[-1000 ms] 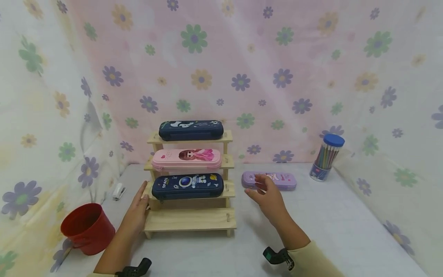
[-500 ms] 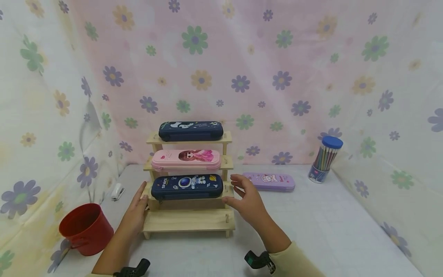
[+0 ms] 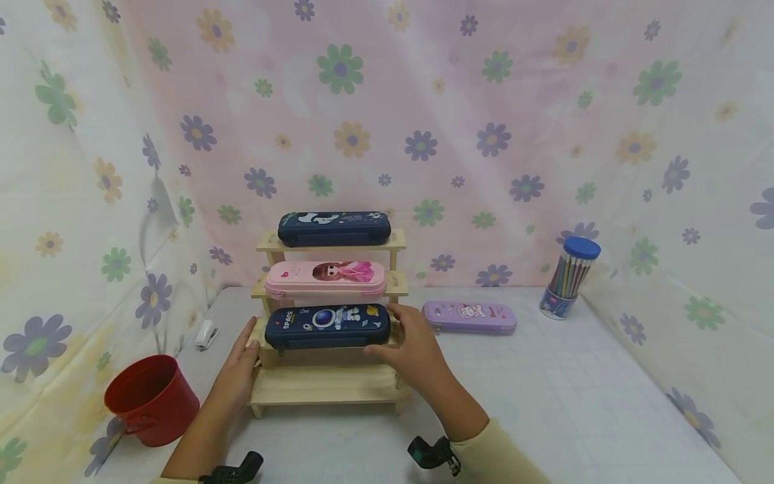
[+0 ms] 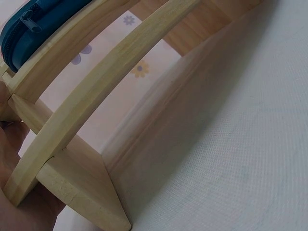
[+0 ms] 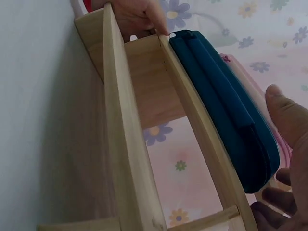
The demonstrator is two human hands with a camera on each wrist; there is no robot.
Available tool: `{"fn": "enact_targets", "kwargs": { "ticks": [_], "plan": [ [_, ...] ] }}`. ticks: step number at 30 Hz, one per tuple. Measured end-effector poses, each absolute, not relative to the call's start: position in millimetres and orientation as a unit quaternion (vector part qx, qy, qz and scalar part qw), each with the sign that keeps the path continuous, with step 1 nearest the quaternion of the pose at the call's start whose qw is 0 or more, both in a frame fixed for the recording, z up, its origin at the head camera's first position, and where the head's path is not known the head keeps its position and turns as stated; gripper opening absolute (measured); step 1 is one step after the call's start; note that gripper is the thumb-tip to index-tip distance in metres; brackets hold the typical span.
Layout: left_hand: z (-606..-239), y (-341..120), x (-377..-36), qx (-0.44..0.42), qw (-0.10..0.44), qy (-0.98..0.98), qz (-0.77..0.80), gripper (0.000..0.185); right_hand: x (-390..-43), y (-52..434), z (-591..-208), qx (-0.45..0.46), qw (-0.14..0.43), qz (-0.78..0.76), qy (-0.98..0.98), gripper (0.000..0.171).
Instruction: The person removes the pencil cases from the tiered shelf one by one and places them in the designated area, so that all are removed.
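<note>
We see the wooden rack (image 4: 91, 91) from very close, its slats running from 7 o'clock up to 1 o'clock. At 10 o'clock a dark blue pencil case (image 4: 29, 24) with a zipper lies on a slat. Our left hand (image 4: 17, 159) touches the rack's end at 8 o'clock. The grey surface (image 4: 240, 144) fills the 4 o'clock side.

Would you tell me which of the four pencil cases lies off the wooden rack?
The purple case, flat on the table right of the rack.
</note>
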State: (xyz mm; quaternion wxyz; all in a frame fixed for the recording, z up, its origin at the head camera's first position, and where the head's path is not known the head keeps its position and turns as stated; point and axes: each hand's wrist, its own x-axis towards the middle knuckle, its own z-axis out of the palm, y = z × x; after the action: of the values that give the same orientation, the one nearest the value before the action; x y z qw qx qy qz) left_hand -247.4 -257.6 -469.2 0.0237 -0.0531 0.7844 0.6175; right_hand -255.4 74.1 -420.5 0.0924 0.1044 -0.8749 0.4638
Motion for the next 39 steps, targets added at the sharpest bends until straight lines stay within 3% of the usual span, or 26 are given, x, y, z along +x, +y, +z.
{"fn": "enact_targets", "kwargs": {
  "ticks": [12,22,39],
  "plan": [
    [-465,-263,-245,-0.057,0.025,0.792,0.607,0.055,-255,50,-420,0.078,0.076,0.435,-0.894,0.106],
    [-466,-259,-245,-0.062,0.029,0.791,0.608,0.055,-254,46,-424,0.040,0.105,0.420,-0.900,0.098],
    [-468,-257,-245,-0.055,0.024,0.780,0.623,0.056,-254,53,-422,0.018,0.091,0.431,-0.898,0.096]
  ]
}}
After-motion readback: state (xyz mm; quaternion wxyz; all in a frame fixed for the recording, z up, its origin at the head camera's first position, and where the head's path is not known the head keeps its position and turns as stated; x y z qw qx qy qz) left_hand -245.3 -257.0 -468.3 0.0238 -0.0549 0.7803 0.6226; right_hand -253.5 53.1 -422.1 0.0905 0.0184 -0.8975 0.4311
